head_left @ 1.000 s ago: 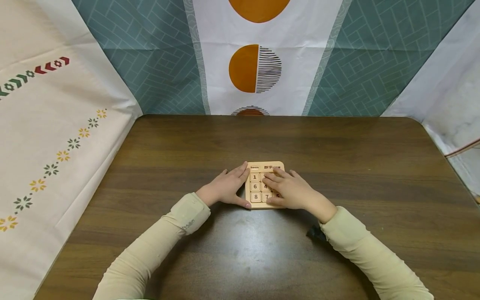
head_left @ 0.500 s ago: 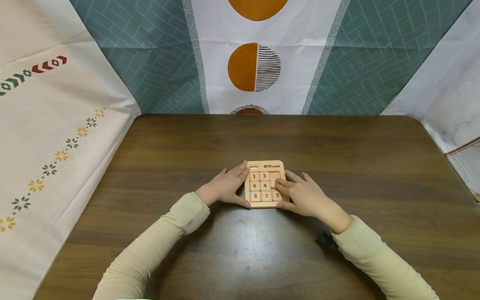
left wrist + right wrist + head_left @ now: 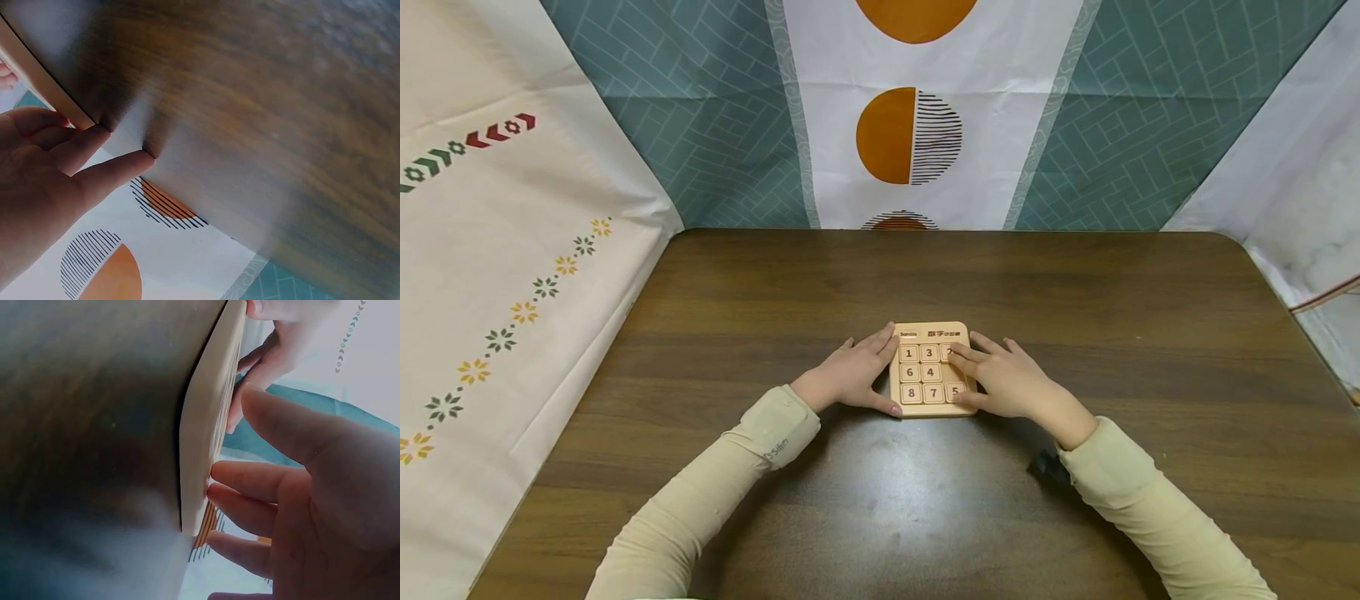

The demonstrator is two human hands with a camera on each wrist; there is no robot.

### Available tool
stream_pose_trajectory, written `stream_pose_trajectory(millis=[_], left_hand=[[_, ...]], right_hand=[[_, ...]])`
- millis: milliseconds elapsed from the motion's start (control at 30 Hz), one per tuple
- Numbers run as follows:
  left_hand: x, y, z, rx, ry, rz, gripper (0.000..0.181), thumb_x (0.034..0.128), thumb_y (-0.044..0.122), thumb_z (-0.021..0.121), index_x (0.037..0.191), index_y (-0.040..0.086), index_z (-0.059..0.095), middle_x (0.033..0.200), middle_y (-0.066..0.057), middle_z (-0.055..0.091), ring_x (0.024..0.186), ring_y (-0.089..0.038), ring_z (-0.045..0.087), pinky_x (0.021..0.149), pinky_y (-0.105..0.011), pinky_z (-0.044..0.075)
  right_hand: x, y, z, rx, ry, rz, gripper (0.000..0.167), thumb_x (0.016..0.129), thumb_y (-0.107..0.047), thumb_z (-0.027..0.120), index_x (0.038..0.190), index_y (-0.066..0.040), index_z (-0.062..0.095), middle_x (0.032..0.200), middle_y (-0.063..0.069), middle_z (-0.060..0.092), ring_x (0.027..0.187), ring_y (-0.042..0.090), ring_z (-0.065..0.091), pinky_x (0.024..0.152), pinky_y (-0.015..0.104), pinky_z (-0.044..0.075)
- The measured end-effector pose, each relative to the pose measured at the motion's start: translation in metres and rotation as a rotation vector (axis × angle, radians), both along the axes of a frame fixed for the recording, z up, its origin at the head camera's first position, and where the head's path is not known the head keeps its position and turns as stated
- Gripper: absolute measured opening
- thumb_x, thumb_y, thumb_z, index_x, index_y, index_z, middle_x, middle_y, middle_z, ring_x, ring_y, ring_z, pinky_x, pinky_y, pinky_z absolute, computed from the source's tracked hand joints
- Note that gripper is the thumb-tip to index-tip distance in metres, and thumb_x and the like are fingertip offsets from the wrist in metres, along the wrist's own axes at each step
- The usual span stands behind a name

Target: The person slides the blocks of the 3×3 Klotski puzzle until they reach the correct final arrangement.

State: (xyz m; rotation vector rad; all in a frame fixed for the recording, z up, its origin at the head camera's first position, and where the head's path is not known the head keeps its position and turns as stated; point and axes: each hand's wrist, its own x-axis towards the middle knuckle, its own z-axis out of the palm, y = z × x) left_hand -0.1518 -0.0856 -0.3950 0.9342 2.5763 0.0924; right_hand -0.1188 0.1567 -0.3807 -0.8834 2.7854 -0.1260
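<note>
Up slid our corner tile (image 3: 945,352) | board (image 3: 931,412): top points away from us, long side too | our left hand (image 3: 854,377), right hand (image 3: 1012,380): fingers loosely out, just touching

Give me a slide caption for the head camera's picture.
Left hand at the edge of a wooden number puzzle, right hand on its tiles, atop a brown table.

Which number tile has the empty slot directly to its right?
The 4 tile, centre of the board; the others have a tile or the board's edge to their right.
</note>
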Motion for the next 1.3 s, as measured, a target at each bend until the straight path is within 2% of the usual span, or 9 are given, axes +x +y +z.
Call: stream_pose_trajectory(millis=[133,367,500,633,933,1300], left_hand=[[0.000,0.000,0.000,0.002,0.002,-0.001,0.112,0.0698,0.068,0.060,0.145,0.002,0.010,0.151,-0.015,-0.003,0.137,-0.024,0.010,0.102,-0.054,0.022],[0.000,-0.001,0.001,0.003,0.004,-0.004,0.112,0.0700,0.068,0.060,0.145,0.001,0.011,0.151,-0.015,-0.003,0.137,-0.025,0.010,0.102,-0.054,0.022],[0.000,-0.001,0.001,0.005,0.007,-0.003,0.112,0.0700,0.068,0.060,0.145,0.001,0.011,0.151,-0.015,-0.002,0.137,-0.025,0.010,0.102,-0.054,0.022],[0.001,-0.001,0.001,0.005,0.011,-0.004,0.112,0.0700,0.068,0.060,0.145,0.000,0.011,0.151,-0.016,-0.002,0.137,-0.025,0.011,0.102,-0.054,0.023],[0.001,0.000,0.002,0.007,0.002,-0.004,0.111,0.0702,0.068,0.059,0.145,0.001,0.011,0.151,-0.015,-0.002,0.137,-0.024,0.010,0.102,-0.054,0.022],[0.001,0.001,0.002,-0.003,0.003,0.001,0.111,0.0702,0.068,0.060,0.145,0.000,0.012,0.151,-0.015,-0.001,0.137,-0.025,0.011,0.101,-0.054,0.023]], right_hand=[[0.008,0.001,0.003,-0.009,0.008,0.021,0.062,0.085,-0.045,0.058,0.135,-0.009,0.047,0.140,0.007,0.040,0.133,0.033,0.023,0.096,0.063,0.022],[0.031,0.007,0.010,-0.025,0.005,0.069,0.056,0.084,-0.044,0.060,0.128,-0.010,0.055,0.132,0.007,0.050,0.130,0.034,0.029,0.095,0.063,0.023],[0.037,0.009,0.011,-0.024,0.012,0.087,0.054,0.084,-0.043,0.060,0.126,-0.010,0.056,0.132,0.006,0.050,0.130,0.034,0.030,0.095,0.063,0.024],[0.038,0.006,0.009,-0.030,0.023,0.099,0.054,0.084,-0.043,0.060,0.127,-0.010,0.056,0.133,0.006,0.049,0.129,0.034,0.031,0.095,0.063,0.025],[0.040,-0.007,0.003,-0.073,0.020,0.187,0.061,0.084,-0.046,0.059,0.131,-0.009,0.051,0.139,0.007,0.042,0.131,0.033,0.029,0.095,0.062,0.025],[0.029,-0.011,0.005,-0.065,-0.010,0.141,0.067,0.084,-0.046,0.059,0.136,-0.007,0.043,0.142,0.007,0.037,0.133,0.033,0.024,0.096,0.062,0.023]])
